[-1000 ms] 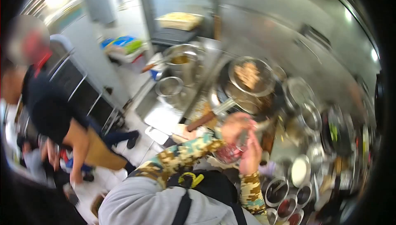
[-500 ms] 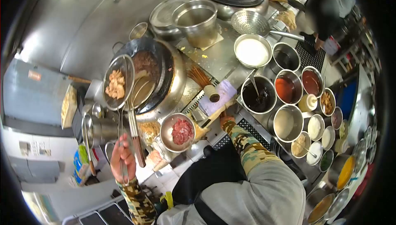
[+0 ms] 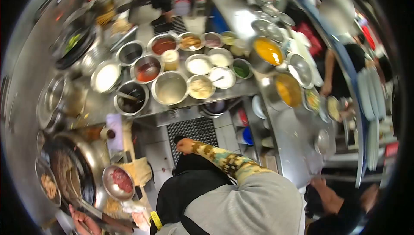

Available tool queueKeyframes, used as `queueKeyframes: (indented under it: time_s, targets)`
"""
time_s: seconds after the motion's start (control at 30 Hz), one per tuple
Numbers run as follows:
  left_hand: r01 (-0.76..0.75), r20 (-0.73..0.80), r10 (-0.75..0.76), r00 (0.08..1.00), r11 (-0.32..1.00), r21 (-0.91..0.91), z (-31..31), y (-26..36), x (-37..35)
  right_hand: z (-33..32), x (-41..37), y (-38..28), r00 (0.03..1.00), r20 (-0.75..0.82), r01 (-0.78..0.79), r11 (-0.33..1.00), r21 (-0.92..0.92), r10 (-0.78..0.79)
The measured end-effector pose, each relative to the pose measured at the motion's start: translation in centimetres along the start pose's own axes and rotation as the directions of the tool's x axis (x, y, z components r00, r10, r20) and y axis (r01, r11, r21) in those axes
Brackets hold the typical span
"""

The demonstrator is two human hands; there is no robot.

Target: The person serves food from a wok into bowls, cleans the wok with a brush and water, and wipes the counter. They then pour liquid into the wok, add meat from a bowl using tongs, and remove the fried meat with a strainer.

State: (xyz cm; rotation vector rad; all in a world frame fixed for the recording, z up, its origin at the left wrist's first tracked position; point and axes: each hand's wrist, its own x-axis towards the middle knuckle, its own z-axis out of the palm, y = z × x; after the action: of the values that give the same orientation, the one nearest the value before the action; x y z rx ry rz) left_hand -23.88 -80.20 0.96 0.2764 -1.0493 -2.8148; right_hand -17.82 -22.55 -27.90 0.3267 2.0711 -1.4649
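My left hand (image 3: pixel 84 223), at the lower left edge, is closed around the handle of a mesh strainer (image 3: pixel 43 169) that holds cooked meat pieces (image 3: pixel 48 186). The strainer overlaps the near left side of a dark wok (image 3: pixel 83 164). A second, long-handled strainer (image 3: pixel 74 183) rests in the wok, its dark handle passing near my left hand. A metal bowl of raw red meat (image 3: pixel 122 180) stands right of the wok. My right hand (image 3: pixel 185 146) is above the black floor mat, fingers curled; a small dark shape shows at them, too blurred to name.
Pots of sauces (image 3: pixel 170 89) and bowls of seasonings (image 3: pixel 199 64) line the counter ahead. A steel counter (image 3: pixel 297 136) with orange-filled pots runs along the right. Co-workers' arms (image 3: pixel 330 198) show beyond it. A black mat (image 3: pixel 192 127) covers the floor between.
The view has swung to the right, bringing the right counter and co-workers into sight. My right hand has moved away from the purple cloth beside the wok. My left hand still holds the strainer.
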Motion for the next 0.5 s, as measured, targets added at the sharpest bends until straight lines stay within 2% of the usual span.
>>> queueKeyframes:
  time_s: [0.03,0.07,0.1,0.13,0.17,0.2,0.23,0.27,0.3,0.33,0.37,0.4,0.43,0.47,0.5]
  targets:
    - [-0.012,-0.014,0.013,1.000,0.999,0.033,0.8,-0.8,1.0,-1.8,-3.6,1.4,0.987,-0.053,-0.135,0.953,0.273,0.155]
    - [-0.009,0.010,0.008,1.000,0.998,0.061,1.5,-1.4,2.1,-4.2,-7.9,2.2,0.975,-0.136,-0.082,0.852,0.518,0.177]
    - [-0.009,0.035,0.006,0.999,0.996,0.085,2.3,-1.9,3.0,-6.5,-11.2,4.0,0.953,-0.255,0.044,0.763,0.645,0.162]
    - [-0.009,0.063,0.003,0.998,0.995,0.096,3.0,-2.5,3.8,-9.6,-16.1,2.1,0.878,-0.402,0.130,0.681,0.721,0.258]
    - [-0.011,0.095,0.001,0.995,0.994,0.109,3.8,-3.2,4.4,-12.6,-20.2,2.1,0.769,-0.577,0.242,0.709,0.662,0.276]
    - [-0.020,0.126,0.005,0.992,0.993,0.120,4.5,-3.7,4.9,-15.2,-22.4,4.9,0.594,-0.718,0.360,0.679,0.640,0.362]
    - [-0.027,0.157,0.008,0.988,0.993,0.117,5.1,-4.0,5.5,-17.2,-26.9,2.0,0.357,-0.773,0.507,0.586,0.632,0.525]
    - [-0.030,0.178,0.010,0.984,0.993,0.111,5.8,-4.5,5.9,-19.9,-29.5,4.8,0.220,-0.811,0.638,0.549,0.540,0.543]
    - [-0.038,0.188,0.019,0.982,0.994,0.102,6.4,-4.7,6.1,-22.4,-32.2,6.0,0.017,-0.841,0.666,0.621,0.412,0.540]
    - [-0.073,0.188,0.052,0.981,0.992,0.107,7.2,-5.1,6.5,-25.1,-34.3,8.7,-0.127,-0.852,0.687,0.665,0.294,0.508]
    - [-0.146,0.160,0.130,0.978,0.985,0.092,8.2,-5.6,6.5,-28.2,-36.1,11.1,-0.217,-0.844,0.618,0.739,0.269,0.490]
    - [-0.231,0.127,0.208,0.970,0.950,0.211,9.2,-6.2,6.2,-31.2,-37.6,13.7,-0.304,-0.832,0.539,0.804,0.252,0.465]
    - [-0.277,0.126,0.249,0.960,0.913,0.300,10.0,-6.6,6.1,-34.1,-38.5,16.4,-0.297,-0.833,0.471,0.831,0.298,0.467]
    - [-0.313,0.138,0.283,0.949,0.896,0.315,10.8,-7.1,6.1,-36.9,-39.2,18.1,-0.288,-0.835,0.399,0.852,0.340,0.468]
    - [-0.355,0.148,0.324,0.935,0.878,0.322,11.2,-7.4,6.1,-39.3,-39.8,18.7,-0.248,-0.815,0.390,0.824,0.411,0.524]
